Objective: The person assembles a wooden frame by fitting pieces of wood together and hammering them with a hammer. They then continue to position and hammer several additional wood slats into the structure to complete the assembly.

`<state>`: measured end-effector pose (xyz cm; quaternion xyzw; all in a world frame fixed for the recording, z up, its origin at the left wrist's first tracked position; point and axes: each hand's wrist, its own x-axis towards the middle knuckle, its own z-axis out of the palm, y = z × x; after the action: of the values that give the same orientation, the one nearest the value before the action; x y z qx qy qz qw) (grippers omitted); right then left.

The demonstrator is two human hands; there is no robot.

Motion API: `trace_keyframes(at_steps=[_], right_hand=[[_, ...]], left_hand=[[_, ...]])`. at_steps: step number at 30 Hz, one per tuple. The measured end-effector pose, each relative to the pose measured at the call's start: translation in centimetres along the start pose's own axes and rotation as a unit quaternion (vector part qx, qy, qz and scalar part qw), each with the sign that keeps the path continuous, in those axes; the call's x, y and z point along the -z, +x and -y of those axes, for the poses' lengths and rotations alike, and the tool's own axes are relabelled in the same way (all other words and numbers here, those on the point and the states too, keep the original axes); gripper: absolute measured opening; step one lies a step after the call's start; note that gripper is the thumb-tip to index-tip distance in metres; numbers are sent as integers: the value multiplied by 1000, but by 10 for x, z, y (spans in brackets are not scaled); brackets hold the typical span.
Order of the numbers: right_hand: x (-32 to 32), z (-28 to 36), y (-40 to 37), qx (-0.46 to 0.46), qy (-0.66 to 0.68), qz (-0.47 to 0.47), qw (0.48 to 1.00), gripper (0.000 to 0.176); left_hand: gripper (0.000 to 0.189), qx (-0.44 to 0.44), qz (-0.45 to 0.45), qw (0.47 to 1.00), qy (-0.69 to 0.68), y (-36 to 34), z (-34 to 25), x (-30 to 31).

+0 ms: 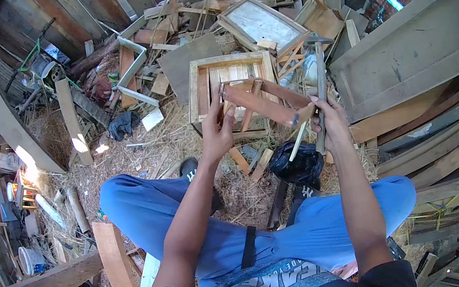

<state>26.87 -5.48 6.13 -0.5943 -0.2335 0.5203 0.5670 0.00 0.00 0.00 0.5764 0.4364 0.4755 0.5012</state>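
Observation:
A small reddish-brown wooden frame (262,105), made of narrow boards joined at the corners, is held up in front of me, tilted, between both hands. My left hand (217,130) is closed round its left end, thumb against the wood. At the frame's right end, my right hand (330,122) is closed round a hammer (320,72), whose head points up and away from me; its fingers also touch the frame's corner. A pale thin strip of wood (298,141) slants down beside that corner. Behind the frame stands a wooden box (197,92) with an open, framed top.
A black plastic bag (298,163) lies on the straw-strewn ground between my feet. Scrap boards and a framed panel (259,20) are piled at the back. A large grey panel (416,52) leans at the right. A long plank (55,282) crosses the lower left.

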Motion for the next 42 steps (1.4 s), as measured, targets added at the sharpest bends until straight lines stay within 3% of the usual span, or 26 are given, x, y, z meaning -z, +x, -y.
trace_keyframes(at_steps=[2,5,9,11,21,27,29,30,36,38,42], right_hand=[[2,-5,6,34,8,-16,999,24],[6,-10,4,47,17,-14,999,25],[6,-16,6,57,39,-30,997,27],[10,-22,12,80,44,-15,996,28],[5,-26,21,103,63,-17,993,21],[0,-19,9,9,38,-33,999,26],[-5,-23,6,-38,45,-37,998,38],[-9,-19,1,-46,49,-7,998,49],[-16,-13,-5,-131,110,63,983,55],[-21,-11,-7,-122,113,72,983,54],[-23,-6,-5,-77,93,90,989,45]], left_hand=[[62,-61,16,998,-7,2,4,0],[51,-82,15,996,-20,-3,-2,5],[66,-115,46,992,28,-2,-10,11],[69,-194,43,978,70,-2,-10,11],[68,-226,47,964,135,-6,-26,10],[65,-228,-35,969,86,-1,-13,10],[65,-218,-50,968,117,-2,-12,11],[65,-218,-50,968,117,-3,-13,10],[67,-223,-54,966,122,-6,-3,9],[63,-224,-51,952,200,-7,1,11],[61,-264,-77,945,177,-5,10,6]])
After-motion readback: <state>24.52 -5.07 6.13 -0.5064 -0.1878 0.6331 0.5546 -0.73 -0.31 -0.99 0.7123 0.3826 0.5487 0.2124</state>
